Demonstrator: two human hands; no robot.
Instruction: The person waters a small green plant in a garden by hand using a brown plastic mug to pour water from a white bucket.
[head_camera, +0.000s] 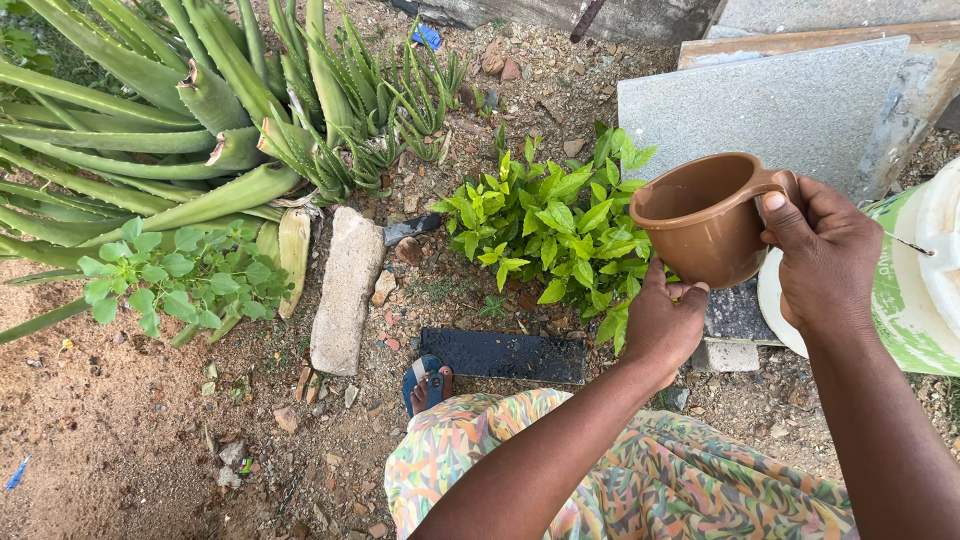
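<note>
A brown plastic jug (700, 215) is held up over a small bright green leafy plant (545, 225). My right hand (825, 250) grips its handle, thumb on top. My left hand (660, 320) cups the jug's underside from below. The jug is upright and tipped slightly toward the plant; I cannot tell what is inside. My patterned garment (640, 480) fills the lower middle, with a foot in a blue sandal (425, 385) showing beside it.
A large aloe plant (200, 110) spreads across the upper left. A pale stone block (345, 290) and a dark flat tile (505, 355) lie on stony soil. Grey slabs (770, 105) lean at upper right. A white and green container (915, 290) stands at the right edge.
</note>
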